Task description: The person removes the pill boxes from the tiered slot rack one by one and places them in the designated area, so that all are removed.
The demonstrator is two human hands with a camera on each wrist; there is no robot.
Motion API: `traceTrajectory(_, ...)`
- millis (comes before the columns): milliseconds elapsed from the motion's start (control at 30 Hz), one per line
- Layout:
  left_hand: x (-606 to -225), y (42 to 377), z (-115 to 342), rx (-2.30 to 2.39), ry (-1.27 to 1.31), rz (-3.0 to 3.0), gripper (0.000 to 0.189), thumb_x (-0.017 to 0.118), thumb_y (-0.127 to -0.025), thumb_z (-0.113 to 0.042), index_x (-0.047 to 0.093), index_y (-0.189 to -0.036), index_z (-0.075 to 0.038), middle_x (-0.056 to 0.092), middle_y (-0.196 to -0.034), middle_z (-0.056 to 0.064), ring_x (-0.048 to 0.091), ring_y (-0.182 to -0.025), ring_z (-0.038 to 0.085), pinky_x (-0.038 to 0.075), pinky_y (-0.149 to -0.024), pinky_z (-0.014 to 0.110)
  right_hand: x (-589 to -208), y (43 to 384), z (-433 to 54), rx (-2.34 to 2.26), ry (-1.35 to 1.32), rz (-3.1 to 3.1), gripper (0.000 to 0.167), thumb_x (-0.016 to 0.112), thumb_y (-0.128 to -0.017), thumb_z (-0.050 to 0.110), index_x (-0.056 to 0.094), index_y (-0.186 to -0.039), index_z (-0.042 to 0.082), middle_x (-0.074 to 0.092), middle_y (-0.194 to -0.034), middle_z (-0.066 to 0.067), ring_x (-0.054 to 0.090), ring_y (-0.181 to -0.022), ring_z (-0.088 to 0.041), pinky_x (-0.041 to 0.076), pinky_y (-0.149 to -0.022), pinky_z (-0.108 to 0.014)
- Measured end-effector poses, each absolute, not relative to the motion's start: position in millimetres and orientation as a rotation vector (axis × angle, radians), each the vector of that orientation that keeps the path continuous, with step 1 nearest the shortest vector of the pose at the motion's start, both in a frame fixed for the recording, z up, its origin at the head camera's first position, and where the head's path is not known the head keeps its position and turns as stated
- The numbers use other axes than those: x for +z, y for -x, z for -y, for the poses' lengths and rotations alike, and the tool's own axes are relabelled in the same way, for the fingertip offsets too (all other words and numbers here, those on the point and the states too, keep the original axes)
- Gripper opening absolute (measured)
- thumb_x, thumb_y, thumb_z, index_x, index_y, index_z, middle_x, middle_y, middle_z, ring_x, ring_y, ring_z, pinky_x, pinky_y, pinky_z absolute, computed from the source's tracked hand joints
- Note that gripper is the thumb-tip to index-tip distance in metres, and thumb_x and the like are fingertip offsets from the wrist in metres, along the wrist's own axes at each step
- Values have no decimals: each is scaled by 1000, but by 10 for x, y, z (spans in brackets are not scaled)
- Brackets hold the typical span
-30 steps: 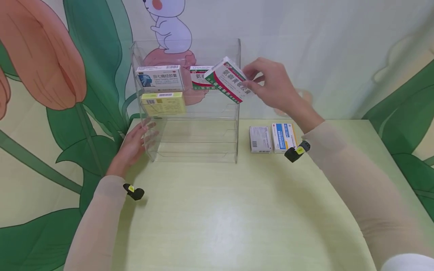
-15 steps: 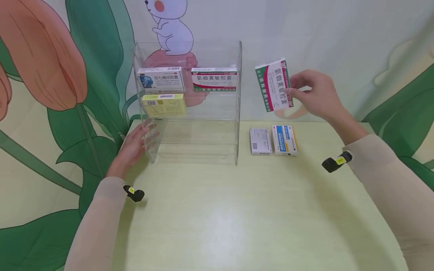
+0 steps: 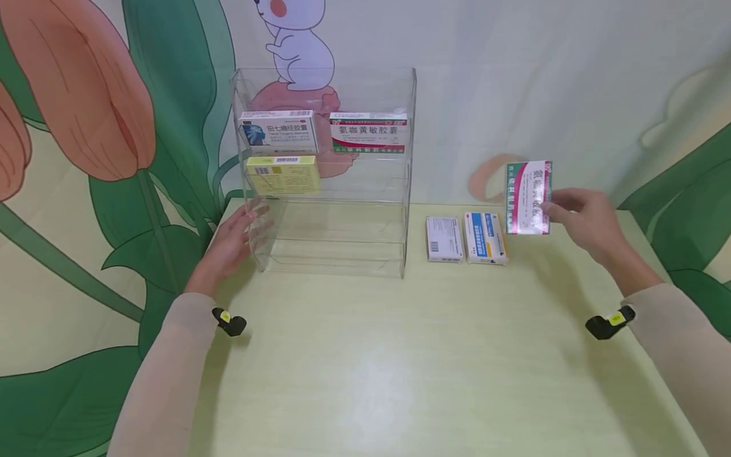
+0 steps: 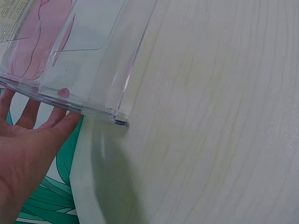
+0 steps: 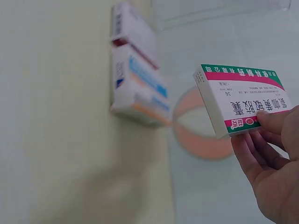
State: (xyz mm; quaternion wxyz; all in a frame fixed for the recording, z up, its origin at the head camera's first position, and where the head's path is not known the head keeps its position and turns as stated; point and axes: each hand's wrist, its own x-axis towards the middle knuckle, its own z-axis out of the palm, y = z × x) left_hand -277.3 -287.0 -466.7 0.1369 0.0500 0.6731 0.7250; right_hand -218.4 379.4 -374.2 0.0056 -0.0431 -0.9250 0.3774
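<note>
My right hand (image 3: 591,222) pinches a white, green and magenta medicine box (image 3: 528,198) between thumb and fingers, above the table's back right; the right wrist view shows the thumb on the printed face of the box (image 5: 245,95). At the left, my left hand (image 3: 231,238) touches the side of a clear acrylic rack (image 3: 337,222), fingers fairly straight against its outer wall, as the left wrist view shows of the hand (image 4: 35,144). On the rack's upper tier stand a white-blue box (image 3: 282,132) and a matching green-and-magenta box (image 3: 368,134). Below sits a yellow box (image 3: 283,176).
Right of the rack, a white-grey box (image 3: 443,239) and a white, blue and orange box (image 3: 485,238) lie side by side on the pale table (image 3: 365,355). A patterned cloth (image 3: 514,76) hangs behind the table.
My right hand has carried its medicine box rightward and down, away from the rack, turning it upright. The matching box in the rack is now uncovered. My left hand has stayed at the rack.
</note>
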Motion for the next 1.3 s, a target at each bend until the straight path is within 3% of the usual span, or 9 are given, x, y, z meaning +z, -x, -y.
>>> traceTrajectory(200,-4661,2782,2873,2078,-133,-1967,56,42,-116,-41,26,-169,-34,25,-175,6,30,-158,32,23,-128,54,-4153,2144,-4132,1172,238,2929,74,56,-107,52,50,-153,-6,59,-143,-31,62,-124,-48,50,-100,-56)
traceTrajectory(333,-4676,2779,2883,2105,-143,-1940,59,42,-116,-39,23,-171,-30,23,-175,9,29,-159,34,22,-128,55,-4382,2142,-4262,1128,259,2988,72,56,-108,50,51,-150,-8,60,-140,-33,65,-121,-47,54,-95,-43)
traceTrajectory(433,-4681,2769,2884,2118,-148,-1930,61,41,-116,-38,20,-171,-26,21,-176,11,28,-159,35,21,-128,56,-4488,2123,-4292,1114,264,3037,70,55,-109,48,51,-149,-10,58,-140,-34,63,-122,-47,56,-96,-45)
traceTrajectory(533,-4678,2761,2880,2113,-143,-1934,60,41,-116,-37,20,-171,-26,22,-175,10,29,-158,35,22,-128,56,-4547,2103,-4301,1152,307,3066,72,54,-110,47,47,-151,-12,54,-142,-36,60,-126,-50,51,-105,-58)
traceTrajectory(733,-4674,2783,2873,2122,-134,-1937,59,42,-116,-38,23,-171,-27,23,-175,12,30,-158,35,23,-128,56,-4625,2132,-4300,1136,379,3050,70,52,-111,46,47,-151,-11,54,-143,-35,58,-127,-49,51,-105,-59)
traceTrajectory(1300,-4702,2785,2869,2083,-147,-1971,55,38,-117,-37,24,-170,-32,22,-175,11,30,-158,36,23,-127,57,-4812,2148,-4230,1116,524,2988,55,56,-111,34,56,-144,-9,58,-137,-32,58,-114,-41,52,-86,-36)
